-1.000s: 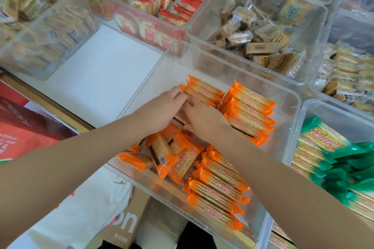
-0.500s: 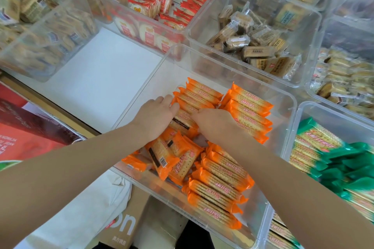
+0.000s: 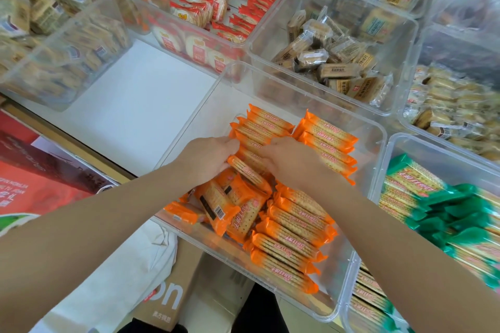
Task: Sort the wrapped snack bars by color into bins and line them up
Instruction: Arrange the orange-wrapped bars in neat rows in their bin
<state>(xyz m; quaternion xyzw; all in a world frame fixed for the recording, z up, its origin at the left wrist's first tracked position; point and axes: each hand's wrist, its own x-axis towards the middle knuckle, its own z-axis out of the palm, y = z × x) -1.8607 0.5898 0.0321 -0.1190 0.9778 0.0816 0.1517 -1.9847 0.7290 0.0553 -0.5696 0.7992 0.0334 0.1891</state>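
A clear bin [image 3: 273, 84] in front of me holds orange-wrapped snack bars. Rows of them lie side by side at the far middle [image 3: 266, 123], far right [image 3: 328, 140] and near right [image 3: 290, 240]. A few loose orange bars [image 3: 232, 208] lie jumbled at the near left of the bin. My left hand [image 3: 208, 161] and my right hand [image 3: 293, 163] both press on the ends of the far-middle row, and an orange bar [image 3: 247, 171] lies tilted between them. Their fingertips are hidden among the bars.
A clear bin [image 3: 433, 151] of green-wrapped bars [image 3: 422, 189] stands to the right. Behind stand bins of red packs [image 3: 216, 5], tan packs [image 3: 332, 62] and yellowish packs [image 3: 454, 105]. A further bin [image 3: 54, 43] is at the left, with bare white shelf [image 3: 130, 105] beside it.
Both hands have slid slightly back toward me along the far-middle row, squeezing the orange bars together. One bar now sits tilted between the hands.
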